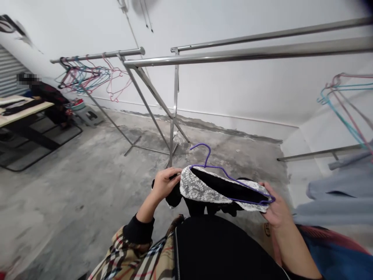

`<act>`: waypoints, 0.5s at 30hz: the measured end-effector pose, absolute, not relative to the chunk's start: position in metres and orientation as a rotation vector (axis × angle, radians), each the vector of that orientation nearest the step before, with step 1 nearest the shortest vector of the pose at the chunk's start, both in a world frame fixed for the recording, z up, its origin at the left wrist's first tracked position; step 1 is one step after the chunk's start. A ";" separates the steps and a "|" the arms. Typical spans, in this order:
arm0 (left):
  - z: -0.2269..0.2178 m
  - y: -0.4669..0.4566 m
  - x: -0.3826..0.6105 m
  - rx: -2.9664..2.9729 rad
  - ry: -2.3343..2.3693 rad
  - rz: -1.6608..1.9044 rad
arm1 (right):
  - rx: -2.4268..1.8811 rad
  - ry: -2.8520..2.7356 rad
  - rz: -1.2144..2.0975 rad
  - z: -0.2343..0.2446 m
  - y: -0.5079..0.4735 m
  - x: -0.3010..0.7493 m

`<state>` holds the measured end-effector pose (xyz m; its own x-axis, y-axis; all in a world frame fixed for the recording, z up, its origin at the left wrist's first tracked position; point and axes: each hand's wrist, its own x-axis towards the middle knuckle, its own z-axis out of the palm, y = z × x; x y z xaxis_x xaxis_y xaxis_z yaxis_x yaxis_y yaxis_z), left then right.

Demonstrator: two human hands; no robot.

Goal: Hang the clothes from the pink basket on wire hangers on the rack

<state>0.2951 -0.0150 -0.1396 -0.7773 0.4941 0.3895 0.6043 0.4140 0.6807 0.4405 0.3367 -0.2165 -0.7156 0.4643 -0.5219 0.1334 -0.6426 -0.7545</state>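
Your left grip [165, 183] clamps the black lace-trimmed garment [204, 186]; your right grip [276, 210] clamps it against the purple wire hanger [230, 178].

Left hand: The left hand [164, 183] is seen at about 7 o'clock from the frame centre, with its back turned up and its fingers [172, 177] curled closed toward 3 o'clock.

Left arm: The left forearm [147, 208] is angled up toward 1 o'clock and is covered by a dark cuff near the elbow end. The left wrist [153, 193] is held slightly bent.

Right hand: The right hand [276, 210] is seen at about 4 o'clock, with its thumb [264, 187] raised and its other fingers partly hidden.

Right arm: The bare right forearm [295, 249] is angled up toward 11 o'clock from the lower edge.

Hand spacing: The two hands are held well apart, turned toward each other.
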 end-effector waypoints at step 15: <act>-0.131 -0.009 0.324 -0.942 -2.723 -1.300 | -1.123 -1.184 2.304 -0.232 0.340 0.423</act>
